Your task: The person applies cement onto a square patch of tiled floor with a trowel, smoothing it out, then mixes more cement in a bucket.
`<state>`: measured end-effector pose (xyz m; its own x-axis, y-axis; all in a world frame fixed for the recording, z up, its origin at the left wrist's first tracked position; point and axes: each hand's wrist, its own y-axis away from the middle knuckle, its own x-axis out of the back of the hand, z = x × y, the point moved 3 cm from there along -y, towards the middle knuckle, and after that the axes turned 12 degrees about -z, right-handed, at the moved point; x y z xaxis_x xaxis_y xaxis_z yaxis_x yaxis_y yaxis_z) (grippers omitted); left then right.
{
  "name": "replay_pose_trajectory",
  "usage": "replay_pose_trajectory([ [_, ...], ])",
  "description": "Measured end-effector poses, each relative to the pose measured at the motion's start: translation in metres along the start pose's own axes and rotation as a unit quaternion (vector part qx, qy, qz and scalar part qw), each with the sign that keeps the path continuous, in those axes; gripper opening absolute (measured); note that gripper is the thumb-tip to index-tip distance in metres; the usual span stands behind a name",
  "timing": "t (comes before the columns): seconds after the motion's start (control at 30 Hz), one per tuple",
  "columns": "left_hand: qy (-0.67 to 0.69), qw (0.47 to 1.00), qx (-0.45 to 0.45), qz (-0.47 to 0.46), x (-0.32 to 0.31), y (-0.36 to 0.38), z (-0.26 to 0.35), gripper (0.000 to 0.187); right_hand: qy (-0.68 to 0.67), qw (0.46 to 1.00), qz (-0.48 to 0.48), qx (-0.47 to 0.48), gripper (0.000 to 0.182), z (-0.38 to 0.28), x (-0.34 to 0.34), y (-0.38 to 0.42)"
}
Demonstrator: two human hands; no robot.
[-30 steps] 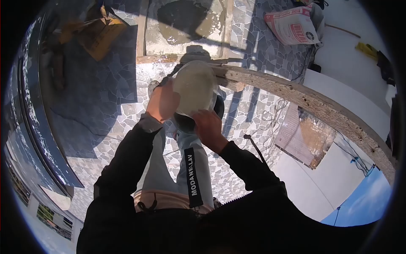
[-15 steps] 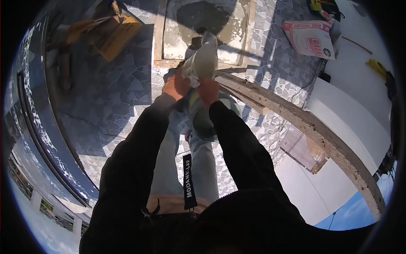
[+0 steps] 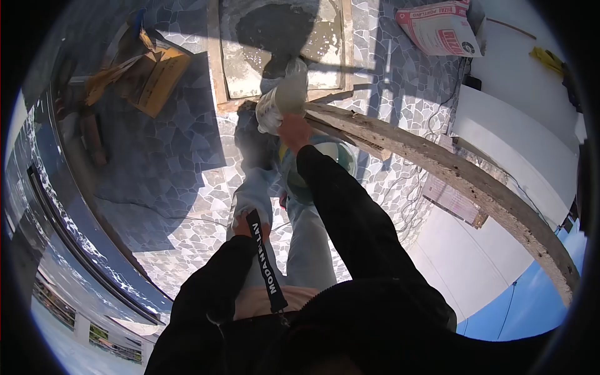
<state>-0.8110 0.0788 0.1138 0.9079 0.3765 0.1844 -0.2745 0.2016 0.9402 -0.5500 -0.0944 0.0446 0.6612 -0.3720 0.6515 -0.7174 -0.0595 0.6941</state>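
Note:
A pale container (image 3: 270,111) hangs tilted just in front of the wood-framed slab, with my right hand (image 3: 294,132) closed on its near right side. A translucent stream or sheet reaches from its far end toward the wet grey patch (image 3: 275,34) inside the wooden frame (image 3: 215,62). My left hand (image 3: 251,225) rests low at my left thigh, beside the black strap (image 3: 267,265) with white lettering; its fingers are partly hidden by the strap. Below my right forearm stands a round greenish bucket (image 3: 340,159).
A long rough wooden beam (image 3: 437,156) runs from the frame to the lower right. A torn cardboard box (image 3: 156,81) lies on the patterned tiles at the upper left. A red-and-white cement bag (image 3: 437,30) lies at the upper right. Thin cables cross the floor.
My left hand has let go of the pale container and dropped to my thigh. My right hand still holds the container, and the view has shifted.

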Motion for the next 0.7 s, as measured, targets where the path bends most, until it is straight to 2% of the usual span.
replay_pose_trajectory([
  [0.13,-0.060,0.996,0.031,-0.056,0.017,0.004,0.008,0.060,-0.056,0.997,0.052,0.027,0.017,-0.008,-0.010,-0.005],
  [0.33,-0.079,0.993,0.051,-0.072,0.022,0.001,0.013,0.059,-0.120,0.991,0.055,-0.007,0.021,-0.027,-0.005,-0.014],
  [0.43,-0.076,0.993,0.051,-0.076,0.025,0.005,0.019,0.062,-0.116,0.992,0.049,0.020,0.023,-0.032,-0.003,-0.017],
  [0.53,-0.037,0.996,0.023,-0.083,0.027,0.008,0.024,0.060,-0.143,0.988,0.053,0.031,0.028,-0.032,-0.005,-0.020],
  [0.6,-0.008,0.996,0.006,-0.084,0.030,0.008,0.026,0.059,-0.157,0.984,0.078,-0.006,0.029,-0.032,-0.004,-0.024],
  [0.7,0.113,0.989,0.017,-0.091,0.031,0.010,0.024,0.057,-0.177,0.982,0.066,-0.007,0.028,-0.031,0.003,-0.028],
])
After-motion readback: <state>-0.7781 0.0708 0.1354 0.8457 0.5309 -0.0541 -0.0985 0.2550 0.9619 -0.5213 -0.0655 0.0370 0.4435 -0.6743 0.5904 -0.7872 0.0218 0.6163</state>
